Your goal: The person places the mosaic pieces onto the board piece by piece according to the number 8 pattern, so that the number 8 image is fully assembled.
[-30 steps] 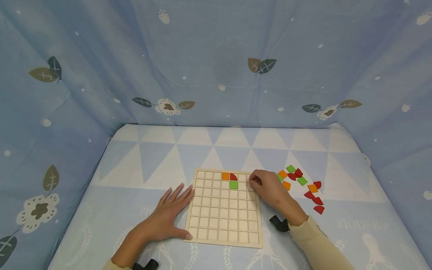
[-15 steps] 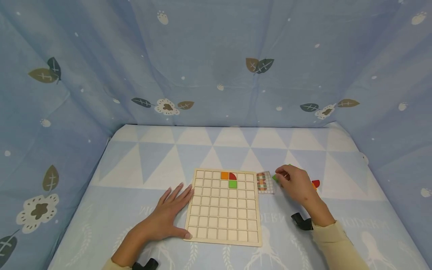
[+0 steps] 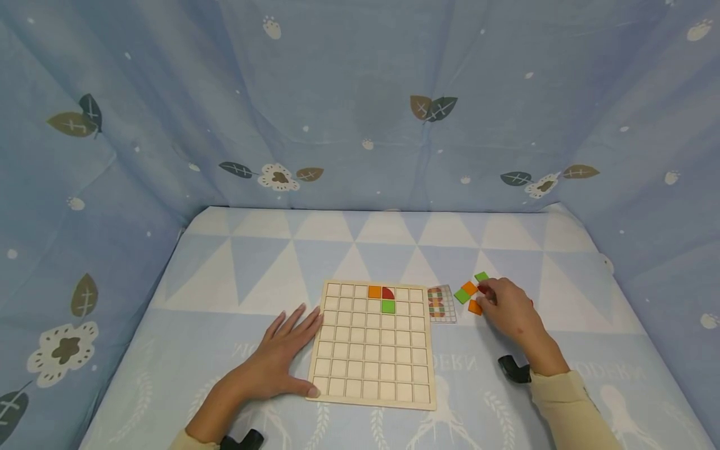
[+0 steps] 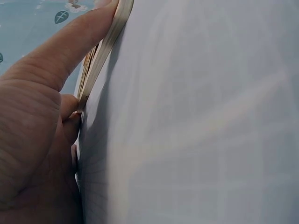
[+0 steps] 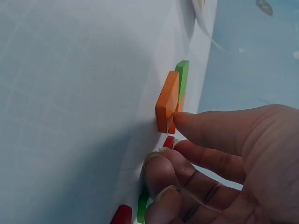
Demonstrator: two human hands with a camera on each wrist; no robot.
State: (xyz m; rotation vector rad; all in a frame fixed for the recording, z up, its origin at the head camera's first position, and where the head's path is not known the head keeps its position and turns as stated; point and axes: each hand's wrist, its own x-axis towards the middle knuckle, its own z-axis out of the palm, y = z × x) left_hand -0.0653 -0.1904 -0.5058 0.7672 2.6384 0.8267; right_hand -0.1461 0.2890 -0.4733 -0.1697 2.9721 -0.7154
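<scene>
In the head view, my left hand (image 3: 281,356) lies spread at the left edge of a wooden grid board (image 3: 343,352), its thumb and fingertips touching the frame. On the board sit an orange square tile (image 3: 374,292), a red quarter-circle tile (image 3: 387,293) and a green square tile (image 3: 388,306). My right hand (image 3: 514,312) is over the loose tiles, fingers bent and thumb apart from the index finger. A red tile (image 5: 169,142) shows at its fingertips in the right wrist view, with an orange tile (image 5: 167,102) beside the thumb. The hand hides other tiles.
A small pattern card (image 3: 441,304) lies against the board's right edge. Loose green (image 3: 462,296) and orange (image 3: 475,306) tiles lie between the card and my right hand. A blue patterned curtain (image 3: 360,125) stands behind the cloth-covered table (image 3: 253,269).
My right hand has moved right from the board's upper right corner to the loose tiles, uncovering the pattern card. My left hand stays where it was.
</scene>
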